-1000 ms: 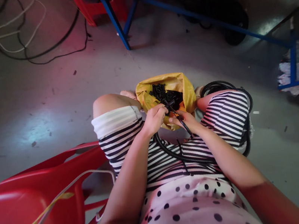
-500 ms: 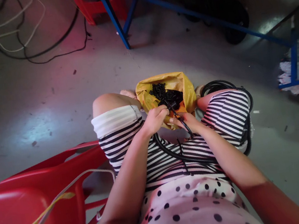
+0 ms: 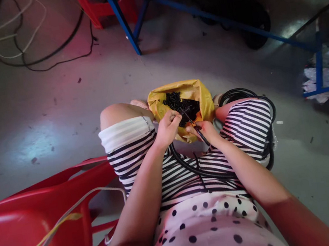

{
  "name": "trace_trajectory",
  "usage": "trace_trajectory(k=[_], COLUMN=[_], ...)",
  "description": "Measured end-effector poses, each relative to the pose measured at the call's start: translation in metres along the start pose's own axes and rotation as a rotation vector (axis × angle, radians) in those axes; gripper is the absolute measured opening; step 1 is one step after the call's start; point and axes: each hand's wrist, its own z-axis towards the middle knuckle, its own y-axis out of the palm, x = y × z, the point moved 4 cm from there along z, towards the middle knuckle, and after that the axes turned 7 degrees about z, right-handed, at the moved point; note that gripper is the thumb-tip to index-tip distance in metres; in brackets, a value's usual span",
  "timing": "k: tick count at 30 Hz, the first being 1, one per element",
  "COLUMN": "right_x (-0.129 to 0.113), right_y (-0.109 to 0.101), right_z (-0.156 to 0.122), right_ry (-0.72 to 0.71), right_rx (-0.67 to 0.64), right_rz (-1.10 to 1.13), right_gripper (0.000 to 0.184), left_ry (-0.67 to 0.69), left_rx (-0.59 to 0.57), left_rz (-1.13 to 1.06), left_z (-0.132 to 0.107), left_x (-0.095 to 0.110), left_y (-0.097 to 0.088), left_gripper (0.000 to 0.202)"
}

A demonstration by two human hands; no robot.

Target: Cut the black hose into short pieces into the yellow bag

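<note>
Steadying the hose (image 3: 187, 166), which loops over the lap (image 3: 175, 192) to the left hand (image 3: 168, 129), whose fingers look pinched together on it, should help the right hand (image 3: 210, 130), clamped round the tool (image 3: 203, 136), cut squarely above the bag (image 3: 205, 95) of black bits (image 3: 173, 98)

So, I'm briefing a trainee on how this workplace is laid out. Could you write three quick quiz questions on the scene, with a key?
1. True or false: the yellow bag is open at the top.
2. Which hand grips the dark handle of the tool?
A) Left
B) Right
C) Neither
3. Fill the gap: the red chair is at the picture's ____ edge.

Key:
1. True; small black pieces show inside.
2. B, the right hand.
3. Left.
</note>
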Motion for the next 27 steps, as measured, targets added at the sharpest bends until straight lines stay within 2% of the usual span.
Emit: trace_trajectory(k=[2, 6, 12, 21, 24, 27], right_x=[0.002, 0.004, 0.001, 0.007, 0.008, 0.008], right_y=[-0.001, -0.002, -0.002, -0.002, -0.003, -0.004], right_z=[0.0, -0.001, -0.004, 0.003, 0.006, 0.007], right_ry=[0.025, 0.04, 0.004, 0.005, 0.006, 0.022], right_rx=[-0.013, -0.065, -0.148, -0.033, -0.009, 0.017], right_rz=[0.025, 0.105, 0.153, 0.028, -0.023, -0.054], right_gripper=[0.058, 0.055, 0.055, 0.057, 0.058, 0.059], left_ry=[0.113, 0.244, 0.281, 0.206, 0.131, -0.009], left_rx=[0.01, -0.076, -0.19, -0.084, -0.066, -0.077], left_rz=[0.118, 0.253, 0.277, 0.161, 0.086, -0.039], left_z=[0.001, 0.0, -0.002, 0.002, 0.001, -0.004], left_x=[0.0, 0.002, 0.003, 0.0, -0.003, -0.007], left_y=[-0.002, -0.002, 0.003, 0.0, 0.002, 0.005], left_gripper=[0.02, 0.02, 0.019, 0.024, 0.025, 0.027])
